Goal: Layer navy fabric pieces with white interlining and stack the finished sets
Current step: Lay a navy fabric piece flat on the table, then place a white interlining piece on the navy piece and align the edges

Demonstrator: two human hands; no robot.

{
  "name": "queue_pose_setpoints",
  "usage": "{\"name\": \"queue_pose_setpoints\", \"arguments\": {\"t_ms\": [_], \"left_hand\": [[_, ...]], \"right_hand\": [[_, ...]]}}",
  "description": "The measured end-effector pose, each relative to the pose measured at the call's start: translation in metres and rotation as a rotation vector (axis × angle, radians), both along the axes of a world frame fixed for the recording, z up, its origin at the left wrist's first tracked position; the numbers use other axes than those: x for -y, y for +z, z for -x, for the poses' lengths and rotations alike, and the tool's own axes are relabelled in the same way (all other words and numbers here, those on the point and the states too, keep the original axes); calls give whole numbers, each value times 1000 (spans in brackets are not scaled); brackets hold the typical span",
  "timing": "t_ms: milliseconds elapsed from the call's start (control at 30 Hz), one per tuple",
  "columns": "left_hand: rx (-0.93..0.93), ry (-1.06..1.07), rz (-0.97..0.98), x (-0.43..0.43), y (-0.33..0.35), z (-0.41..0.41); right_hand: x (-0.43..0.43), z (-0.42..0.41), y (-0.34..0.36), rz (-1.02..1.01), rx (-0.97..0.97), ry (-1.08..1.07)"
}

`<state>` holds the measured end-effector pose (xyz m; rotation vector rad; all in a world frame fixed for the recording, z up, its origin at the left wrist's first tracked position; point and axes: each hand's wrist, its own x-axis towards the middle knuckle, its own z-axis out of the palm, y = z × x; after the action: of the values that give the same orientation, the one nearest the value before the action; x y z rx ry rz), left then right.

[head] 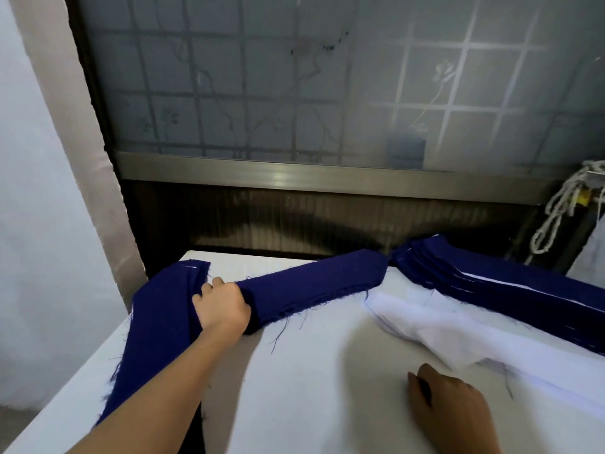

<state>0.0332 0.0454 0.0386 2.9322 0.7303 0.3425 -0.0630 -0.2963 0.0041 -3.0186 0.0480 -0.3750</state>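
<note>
the left hand (222,309) has its grip clamped on one long navy fabric strip with frayed edges (311,286): the fingers are curled round the near end of the strip and the back of the hand faces the camera. from the grip the strip runs to the right and away, lying on the white worktop (311,388). its far pointed end comes just beside the stack at the right. loose navy threads hang from its lower edge onto the worktop.

to the left of this hand lies a pile of other navy fabric strips (154,329). it goes from the far left corner of the worktop toward the camera along the left edge, and the hand touches it.

the right hand (455,411) is low over the worktop at the near right, back upward. its grip is slack, the fingers loosely bent, and it holds nothing that i can see. whether the fingertips touch the worktop i cannot tell.

beyond it lies a crumpled white interlining sheet (435,322), and behind this a layered stack of navy pieces with thin white edges between them (507,290). behind the worktop is a frosted glass window with a grid pattern (294,93), and a white knotted rope (553,211) hangs at the far right.
</note>
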Motion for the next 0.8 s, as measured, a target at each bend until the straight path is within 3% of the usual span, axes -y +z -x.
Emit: {"name": "queue_pose_setpoints", "arguments": {"t_ms": [233, 400, 600, 800], "left_hand": [[-111, -56, -89, -2, 4, -1], [-7, -216, -169, 7, -7, 12], [42, -370, 142, 2, -10, 15], [302, -246, 315, 1, -8, 17]], "right_hand": [[3, 1, 0, -51, 9, 37], [4, 1, -3, -75, 19, 40], [4, 1, -4, -101, 35, 44], [4, 1, -3, -93, 20, 32]]}}
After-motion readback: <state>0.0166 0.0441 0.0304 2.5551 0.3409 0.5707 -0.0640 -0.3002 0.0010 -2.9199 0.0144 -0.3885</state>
